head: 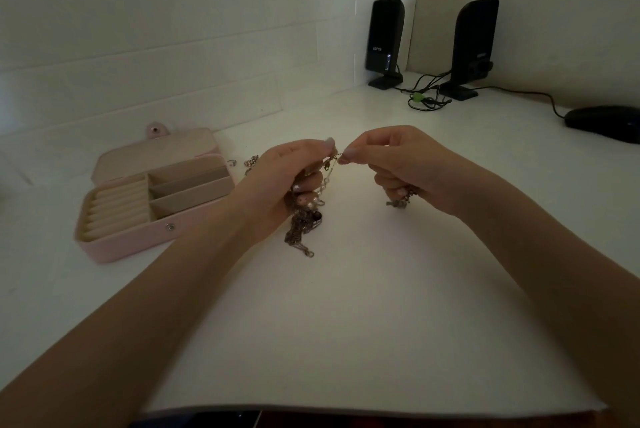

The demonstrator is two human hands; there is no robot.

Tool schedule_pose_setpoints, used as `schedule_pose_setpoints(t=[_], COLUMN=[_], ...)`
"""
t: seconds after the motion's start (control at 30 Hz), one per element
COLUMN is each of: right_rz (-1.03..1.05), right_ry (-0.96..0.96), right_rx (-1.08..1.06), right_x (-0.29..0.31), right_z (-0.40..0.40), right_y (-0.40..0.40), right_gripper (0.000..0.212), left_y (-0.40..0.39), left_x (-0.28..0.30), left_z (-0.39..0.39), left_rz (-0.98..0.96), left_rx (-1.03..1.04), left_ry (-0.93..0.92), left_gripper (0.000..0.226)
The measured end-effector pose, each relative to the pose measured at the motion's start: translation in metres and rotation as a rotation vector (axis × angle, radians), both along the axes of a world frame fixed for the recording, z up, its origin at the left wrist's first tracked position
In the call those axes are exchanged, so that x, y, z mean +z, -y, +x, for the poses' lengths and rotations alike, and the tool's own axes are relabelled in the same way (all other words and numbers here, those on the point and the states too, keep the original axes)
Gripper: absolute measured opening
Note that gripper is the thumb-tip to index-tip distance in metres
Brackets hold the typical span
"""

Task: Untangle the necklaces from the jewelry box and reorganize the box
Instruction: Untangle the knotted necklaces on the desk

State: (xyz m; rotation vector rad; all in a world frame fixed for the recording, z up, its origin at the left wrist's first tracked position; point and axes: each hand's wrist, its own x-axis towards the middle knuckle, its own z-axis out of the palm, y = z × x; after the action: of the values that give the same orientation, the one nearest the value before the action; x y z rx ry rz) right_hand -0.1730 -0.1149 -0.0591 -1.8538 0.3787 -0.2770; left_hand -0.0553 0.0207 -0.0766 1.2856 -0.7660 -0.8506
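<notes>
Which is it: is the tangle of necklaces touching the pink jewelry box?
Apart. The head view shows bare table between the necklaces in the left hand and the jewelry box.

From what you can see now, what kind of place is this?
Probably a home desk in a room corner. Two black speakers with cables and a computer mouse stand on the white desk, beside an open pink jewelry box.

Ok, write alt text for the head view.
Two bare hands, left hand and right hand, pinch a thin chain from a tangled clump of necklaces above a white desk. An open pink jewelry box sits at left.
</notes>
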Motion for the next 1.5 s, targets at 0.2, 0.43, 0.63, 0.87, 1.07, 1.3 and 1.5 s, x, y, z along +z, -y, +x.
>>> schedule_pose_setpoints(t=[0.2,0.43,0.63,0.87,1.07,1.3,1.5], right_rz=[0.071,0.243,0.323,0.467,0.609,0.612,0.443], right_ry=[0.07,0.177,0.215,0.305,0.43,0.46,0.357], right_rx=[-0.11,-0.139,-0.17,-0.304,-0.34,-0.361,-0.186], right_x=[0.001,0.002,0.005,0.006,0.007,0.01,0.013], right_z=[0.001,0.0,0.0,0.0,-0.004,-0.007,-0.011], right_y=[0.005,0.005,0.006,0.015,0.026,0.03,0.03], right_gripper=[0.014,0.014,0.015,0.02,0.017,0.015,0.013], left_y=[-0.004,-0.005,-0.005,-0.008,-0.012,-0.018,-0.023], left_x=[0.007,0.007,0.009,0.012,0.014,0.017,0.017], left_z=[0.0,0.003,0.001,-0.005,-0.006,0.005,0.013], left_rz=[0.075,0.143,0.136,0.237,0.312,0.38,0.396], left_rx=[0.053,0.1,0.082,-0.031,-0.028,0.003,0.35], left_ry=[0.188,0.338,0.298,0.37,0.512,0.675,1.173], left_gripper=[0.021,0.02,0.022,0.019,0.017,0.028,0.018])
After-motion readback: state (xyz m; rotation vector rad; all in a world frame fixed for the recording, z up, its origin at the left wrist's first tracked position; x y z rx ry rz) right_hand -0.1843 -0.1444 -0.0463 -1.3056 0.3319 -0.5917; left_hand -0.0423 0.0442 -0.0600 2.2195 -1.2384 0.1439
